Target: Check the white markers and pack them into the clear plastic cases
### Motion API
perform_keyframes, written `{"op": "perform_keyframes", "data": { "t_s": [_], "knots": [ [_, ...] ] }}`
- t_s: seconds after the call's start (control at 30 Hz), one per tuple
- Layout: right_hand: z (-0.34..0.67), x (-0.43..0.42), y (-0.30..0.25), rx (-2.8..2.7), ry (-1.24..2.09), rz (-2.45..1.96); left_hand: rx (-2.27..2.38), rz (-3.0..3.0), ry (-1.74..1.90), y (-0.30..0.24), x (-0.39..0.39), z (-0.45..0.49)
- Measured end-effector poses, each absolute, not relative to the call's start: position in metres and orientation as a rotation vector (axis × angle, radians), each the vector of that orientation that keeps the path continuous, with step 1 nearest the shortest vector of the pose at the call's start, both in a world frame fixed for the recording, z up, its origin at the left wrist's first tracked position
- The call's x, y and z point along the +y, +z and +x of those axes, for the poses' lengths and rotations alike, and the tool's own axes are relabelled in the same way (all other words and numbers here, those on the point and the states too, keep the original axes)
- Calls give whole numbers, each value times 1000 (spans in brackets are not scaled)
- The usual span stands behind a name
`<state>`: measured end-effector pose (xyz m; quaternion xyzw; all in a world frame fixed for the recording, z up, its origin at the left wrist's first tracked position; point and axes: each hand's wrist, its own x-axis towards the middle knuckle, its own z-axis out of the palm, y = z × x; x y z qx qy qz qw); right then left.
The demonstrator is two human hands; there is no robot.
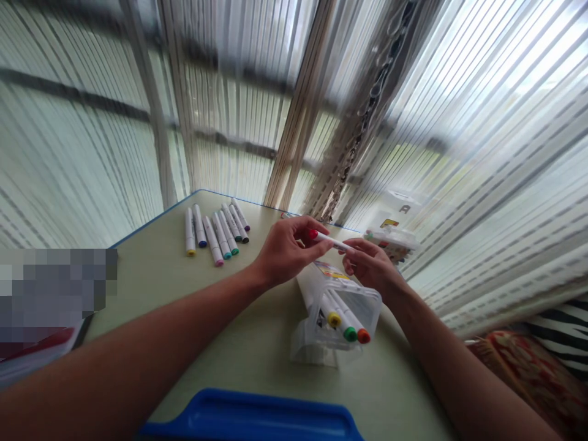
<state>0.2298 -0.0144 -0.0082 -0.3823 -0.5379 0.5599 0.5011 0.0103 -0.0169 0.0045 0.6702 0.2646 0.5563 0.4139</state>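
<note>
Green across the tabletop (151,269); near the case (340,286), see the marker (337,244) pinched by left hand (288,250) near its red cap (313,234) and by right hand (374,264) opposite. Looks light, stiff, perhaps slick (smooth plastic); grip mid-barrel.

Open tabletop (257,331) between left forearm and clear case (316,306); bare strip also runs from case to blue tray (275,419) at near edge. Case mouth faces wearer, partly blocked by three markers (340,309) poking out low; room above them. Left side: loose markers (218,236) block the far corner, gap between them and left hand (316,241). Far side closed off by curtain (229,122); clear package (392,239) stands beyond right hand (351,250).
</note>
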Motion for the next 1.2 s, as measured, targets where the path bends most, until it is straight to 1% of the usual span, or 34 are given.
{"op": "perform_keyframes", "data": {
  "t_s": [0.7,0.9,1.03,1.2],
  "knots": [
    [231,-13,-8,-1315,1321,-930,684,1750,1415,2,-15,10],
    [232,-13,-7,-1307,1305,-940,820,1842,1396,3,-14,7],
    [232,-13,-5,-1272,1244,-922,907,1933,1333,0,-6,3],
    [226,-17,0,-1313,1075,-869,936,2043,1188,-6,6,-5]
  ]
}}
